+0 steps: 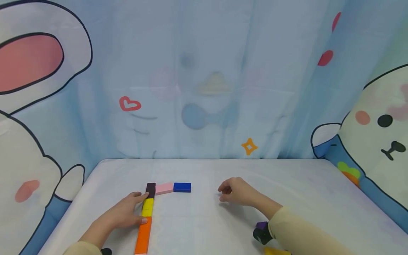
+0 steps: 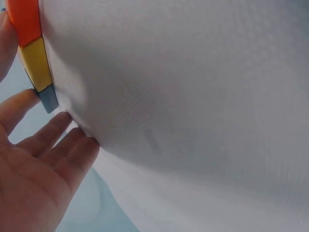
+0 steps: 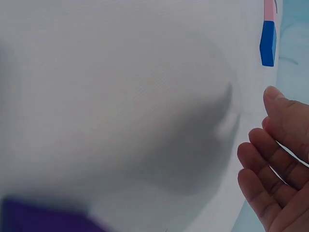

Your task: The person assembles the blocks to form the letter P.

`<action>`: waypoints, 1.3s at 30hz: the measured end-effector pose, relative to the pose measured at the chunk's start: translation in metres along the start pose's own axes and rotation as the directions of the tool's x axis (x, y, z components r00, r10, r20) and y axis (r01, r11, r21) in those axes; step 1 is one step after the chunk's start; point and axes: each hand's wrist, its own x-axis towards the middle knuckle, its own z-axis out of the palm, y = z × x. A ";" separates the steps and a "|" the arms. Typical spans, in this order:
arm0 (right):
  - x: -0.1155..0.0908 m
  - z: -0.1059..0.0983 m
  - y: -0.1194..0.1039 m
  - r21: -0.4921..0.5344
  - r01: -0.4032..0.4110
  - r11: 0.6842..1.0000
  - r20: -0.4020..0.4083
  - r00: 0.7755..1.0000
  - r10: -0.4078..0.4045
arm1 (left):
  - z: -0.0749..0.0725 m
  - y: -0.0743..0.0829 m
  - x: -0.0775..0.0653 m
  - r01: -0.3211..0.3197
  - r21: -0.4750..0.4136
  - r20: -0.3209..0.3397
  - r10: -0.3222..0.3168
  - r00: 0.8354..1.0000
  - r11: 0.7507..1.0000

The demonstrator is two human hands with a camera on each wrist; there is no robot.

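A row of blocks runs away from me on the white table: an orange block (image 1: pixel 143 235), a yellow block (image 1: pixel 147 208) and a dark block (image 1: pixel 151 190) at the far end. From the dark one, a pink block (image 1: pixel 164 188) and a blue block (image 1: pixel 182 187) extend rightward, end to end. My left hand (image 1: pixel 125 212) lies along the row's left side, its index fingertip at the dark block and its thumb on the orange one. Well right of the blue block, my right hand (image 1: pixel 237 191) hovers with loosely bent fingers and nothing in it.
Near the right sleeve are a black rounded thing (image 1: pixel 262 235), a purple piece (image 1: pixel 261 225) and a yellow piece (image 1: pixel 276 251) partly cut off by the frame. A printed curtain (image 1: pixel 207 141) hangs behind the table's far edge.
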 end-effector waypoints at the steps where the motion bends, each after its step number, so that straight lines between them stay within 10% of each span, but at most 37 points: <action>1: -0.005 -0.003 0.003 0.005 0.014 1.000 0.009 1.000 -0.014 | 0.000 0.000 0.000 0.002 -0.001 0.001 -0.002 1.000 1.000; 12: -0.066 -0.031 0.043 0.048 0.001 0.999 0.037 0.999 -0.003 | 0.001 -0.003 0.002 -0.012 0.001 0.010 0.012 1.000 1.000; 21: -0.121 -0.042 0.075 0.112 -0.179 0.977 0.067 0.983 0.172 | 0.001 -0.004 0.002 -0.020 0.014 0.018 0.019 1.000 1.000; 33: -0.182 -0.031 0.104 0.139 -0.488 0.862 0.123 0.872 0.474 | 0.000 -0.002 -0.001 -0.008 0.020 0.024 0.007 1.000 1.000; 39: -0.198 -0.025 0.118 0.171 -0.434 0.885 0.150 0.899 0.412 | 0.001 -0.002 0.000 -0.008 0.028 0.028 0.007 1.000 1.000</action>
